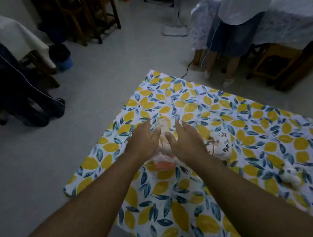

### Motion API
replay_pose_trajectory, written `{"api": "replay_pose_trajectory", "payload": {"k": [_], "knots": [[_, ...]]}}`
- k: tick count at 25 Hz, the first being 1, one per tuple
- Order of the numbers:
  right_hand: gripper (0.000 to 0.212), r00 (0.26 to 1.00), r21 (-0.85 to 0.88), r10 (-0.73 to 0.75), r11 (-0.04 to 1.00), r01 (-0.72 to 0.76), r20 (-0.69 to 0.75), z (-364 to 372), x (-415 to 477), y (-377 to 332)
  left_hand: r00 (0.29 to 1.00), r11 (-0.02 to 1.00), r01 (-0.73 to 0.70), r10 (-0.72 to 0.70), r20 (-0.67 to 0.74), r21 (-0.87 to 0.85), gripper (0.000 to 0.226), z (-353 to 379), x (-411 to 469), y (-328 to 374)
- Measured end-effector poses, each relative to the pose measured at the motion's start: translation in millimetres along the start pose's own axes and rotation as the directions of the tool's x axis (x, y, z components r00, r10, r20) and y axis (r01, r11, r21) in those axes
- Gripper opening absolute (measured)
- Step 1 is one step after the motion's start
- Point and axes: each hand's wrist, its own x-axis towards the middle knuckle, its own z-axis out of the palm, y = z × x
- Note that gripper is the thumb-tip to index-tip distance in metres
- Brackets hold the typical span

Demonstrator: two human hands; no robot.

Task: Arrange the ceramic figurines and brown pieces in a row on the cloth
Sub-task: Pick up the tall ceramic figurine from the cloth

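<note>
A pale ceramic figurine (163, 135) with an orange base lies on the lemon-patterned cloth (184, 201). My left hand (143, 139) and my right hand (185, 139) hover on either side of it, fingers spread and flat; whether they touch it is unclear. A white round figurine (220, 143) with dark and red markings sits just right of my right hand. A smaller white figurine (290, 177) rests farther right. I see no brown pieces.
The cloth covers a table with grey floor (81, 81) to the left and beyond. A person's legs (222, 49) stand at a covered table at the back right. Dark wooden chairs (81, 14) are at the back left, a seated person's legs (26, 97) at the left.
</note>
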Motion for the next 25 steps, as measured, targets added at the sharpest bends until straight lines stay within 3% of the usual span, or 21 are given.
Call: {"api": "replay_pose_trajectory", "payload": {"k": [2, 4, 7, 9, 12, 16, 20, 25], "knots": [[0.079, 0.977, 0.241, 0.131, 0.956, -0.17, 0.169, 19, 15, -6, 0.979, 0.969, 0.176, -0.154, 0.133, -0.172, 0.07, 11, 17, -19], [0.08, 0.938, 0.425, 0.193, 0.852, -0.305, 0.288, 37, 20, -6, 0.909, 0.87, 0.364, -0.252, 0.333, -0.332, 0.069, 23, 22, -32], [0.077, 0.936, 0.526, 0.199, 0.784, -0.33, 0.291, 47, 24, -2, 0.85, 0.741, 0.466, -0.224, 0.476, -0.483, 0.054, 23, 30, -36], [0.082, 0.946, 0.582, 0.186, 0.752, -0.311, 0.265, 40, 25, 4, 0.844, 0.703, 0.466, -0.171, 0.508, -0.538, 0.059, 14, 35, -33], [0.088, 0.971, 0.745, 0.127, 0.623, -0.237, 0.203, 20, 23, 15, 0.883, 0.737, 0.319, -0.002, 0.47, -0.596, 0.074, -3, 47, -24], [0.078, 0.999, 0.788, 0.029, 0.615, 0.015, -0.042, 11, 18, 19, 0.904, 0.761, -0.016, 0.288, 0.315, -0.648, 0.064, -13, 55, -14], [0.077, 0.99, 0.796, 0.063, 0.602, 0.062, -0.124, 28, 10, 21, 0.896, 0.754, -0.146, 0.375, 0.237, -0.641, 0.062, -4, 45, -20], [0.069, 0.985, 0.795, 0.101, 0.605, 0.053, -0.142, 51, -7, 26, 0.902, 0.763, -0.192, 0.384, 0.195, -0.618, 0.065, 16, 31, -38]]}}
